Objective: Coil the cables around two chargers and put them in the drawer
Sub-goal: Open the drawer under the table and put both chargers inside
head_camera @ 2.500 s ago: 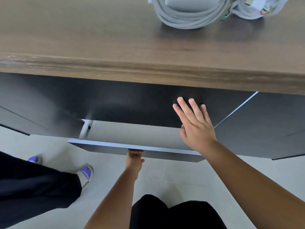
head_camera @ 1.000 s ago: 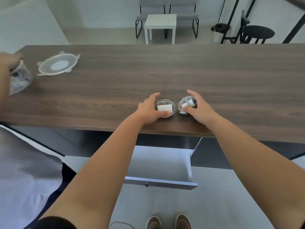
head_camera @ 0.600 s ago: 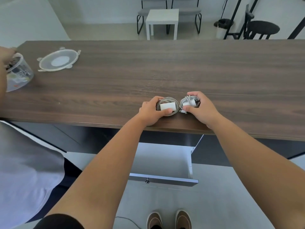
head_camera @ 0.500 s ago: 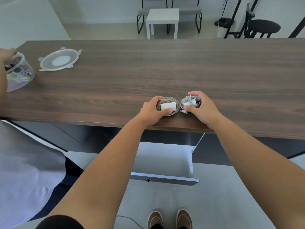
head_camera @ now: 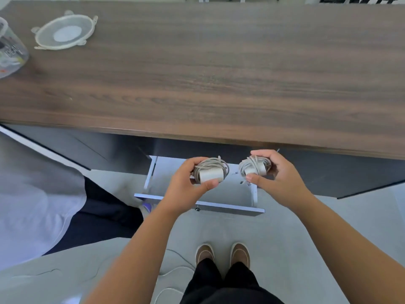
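Stowing is the step in hand: left hand (head_camera: 186,185) grips one coiled charger (head_camera: 210,171), right hand (head_camera: 278,178) grips the second charger (head_camera: 254,167), both held above the open drawer (head_camera: 230,194). Next, I judge, lower toward 6 o'clock and release. Two chargers, one drawer.

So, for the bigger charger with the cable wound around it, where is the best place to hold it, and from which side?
Hold the bigger charger across its white block, thumb on the near face and fingers behind the coil, coming from the left as the left hand does now. The block is firm, and a grip that spans the loops probably keeps them from slipping off over the open drawer.
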The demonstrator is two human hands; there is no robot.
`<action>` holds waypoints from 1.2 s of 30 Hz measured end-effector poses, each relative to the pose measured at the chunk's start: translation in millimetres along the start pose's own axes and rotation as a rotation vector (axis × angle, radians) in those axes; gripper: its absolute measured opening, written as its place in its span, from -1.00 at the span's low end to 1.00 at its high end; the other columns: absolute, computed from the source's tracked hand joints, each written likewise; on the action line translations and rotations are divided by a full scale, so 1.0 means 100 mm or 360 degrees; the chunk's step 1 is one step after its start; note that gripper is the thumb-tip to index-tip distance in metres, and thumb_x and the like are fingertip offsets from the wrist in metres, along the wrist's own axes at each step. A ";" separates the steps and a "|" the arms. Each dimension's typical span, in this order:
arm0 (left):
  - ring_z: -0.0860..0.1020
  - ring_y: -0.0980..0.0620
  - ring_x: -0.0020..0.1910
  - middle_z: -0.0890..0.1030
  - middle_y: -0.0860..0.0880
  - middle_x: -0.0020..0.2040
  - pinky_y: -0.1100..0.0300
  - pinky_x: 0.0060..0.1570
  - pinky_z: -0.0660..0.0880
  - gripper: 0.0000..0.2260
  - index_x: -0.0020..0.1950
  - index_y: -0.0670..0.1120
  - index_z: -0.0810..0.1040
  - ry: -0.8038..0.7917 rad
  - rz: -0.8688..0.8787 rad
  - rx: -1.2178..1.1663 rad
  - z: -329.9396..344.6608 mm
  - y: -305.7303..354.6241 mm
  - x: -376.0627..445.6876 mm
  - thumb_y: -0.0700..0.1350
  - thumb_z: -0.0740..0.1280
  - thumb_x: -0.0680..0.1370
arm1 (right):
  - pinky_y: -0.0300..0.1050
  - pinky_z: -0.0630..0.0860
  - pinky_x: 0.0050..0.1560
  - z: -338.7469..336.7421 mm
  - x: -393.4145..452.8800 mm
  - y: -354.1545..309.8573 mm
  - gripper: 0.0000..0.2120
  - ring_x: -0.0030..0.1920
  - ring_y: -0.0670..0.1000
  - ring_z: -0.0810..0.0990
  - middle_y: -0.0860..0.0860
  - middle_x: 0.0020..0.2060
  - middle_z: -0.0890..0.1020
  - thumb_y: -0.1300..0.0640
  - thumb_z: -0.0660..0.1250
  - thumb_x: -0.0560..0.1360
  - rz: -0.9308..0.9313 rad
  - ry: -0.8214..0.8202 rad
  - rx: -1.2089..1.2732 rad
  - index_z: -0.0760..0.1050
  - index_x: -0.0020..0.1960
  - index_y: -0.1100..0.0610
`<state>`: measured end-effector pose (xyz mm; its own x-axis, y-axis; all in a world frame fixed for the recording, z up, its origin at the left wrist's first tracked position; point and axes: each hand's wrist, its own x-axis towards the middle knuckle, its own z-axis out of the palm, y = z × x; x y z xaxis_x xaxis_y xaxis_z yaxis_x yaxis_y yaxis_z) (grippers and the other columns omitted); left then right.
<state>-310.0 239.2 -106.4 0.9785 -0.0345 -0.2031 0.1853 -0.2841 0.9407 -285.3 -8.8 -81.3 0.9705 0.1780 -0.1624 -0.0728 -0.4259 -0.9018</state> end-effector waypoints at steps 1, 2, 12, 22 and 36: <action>0.60 0.12 0.09 0.62 0.11 0.13 0.17 0.07 0.58 -0.54 0.23 0.09 0.50 0.0007 -0.0107 -0.0025 -0.01 -0.14 -0.01 -0.05 0.56 0.39 | -0.13 0.55 0.10 0.06 -0.01 0.10 -0.55 0.03 -0.13 0.60 -0.21 0.01 0.61 0.09 0.52 0.37 0.0066 -0.0027 -0.0032 0.47 0.16 -0.22; 0.61 0.12 0.09 0.62 0.11 0.13 0.19 0.07 0.58 -0.54 0.24 0.09 0.49 0.0016 -0.0198 -0.0044 -0.01 -0.25 -0.01 -0.03 0.56 0.39 | -0.13 0.55 0.08 0.12 0.00 0.19 -0.56 0.02 -0.13 0.60 -0.21 0.00 0.61 0.07 0.52 0.37 0.0137 -0.0045 -0.0058 0.47 0.15 -0.23; 0.60 0.00 0.07 0.62 0.01 0.08 0.20 -0.04 0.55 -0.55 0.19 0.02 0.49 0.0033 -0.0752 -0.0060 0.29 -1.70 0.60 -0.10 0.56 0.38 | -0.10 0.55 -0.08 0.88 0.58 1.63 -0.55 -0.11 0.01 0.57 0.05 0.02 0.58 0.15 0.58 0.28 0.0766 0.0036 0.0106 0.51 0.12 -0.02; 0.53 -0.01 -0.03 0.58 -0.05 0.09 0.22 -0.14 0.41 -0.51 0.19 -0.06 0.52 -0.0330 -0.0656 0.0623 0.96 -3.07 1.49 -0.09 0.58 0.31 | -0.19 0.43 -0.21 1.39 1.13 3.23 -0.59 0.00 0.06 0.55 0.02 0.06 0.58 0.08 0.47 0.33 0.0984 -0.0167 -0.0291 0.49 0.16 -0.02; 0.47 -0.11 0.18 0.39 -0.09 0.26 0.14 0.15 0.44 -0.42 0.35 -0.04 0.47 -0.0929 -0.0501 0.1150 1.51 -3.75 2.01 -0.10 0.55 0.36 | -0.15 0.44 0.12 1.71 1.52 4.07 -0.56 0.15 0.09 0.51 0.06 0.24 0.48 0.20 0.44 0.39 0.0895 -0.0706 -0.0750 0.48 0.24 -0.02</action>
<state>-196.3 193.8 -541.4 0.6595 -0.2695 -0.7017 0.1404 -0.8729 0.4672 -207.0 -3.4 -541.3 0.6323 0.1184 -0.7657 -0.3178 -0.8617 -0.3956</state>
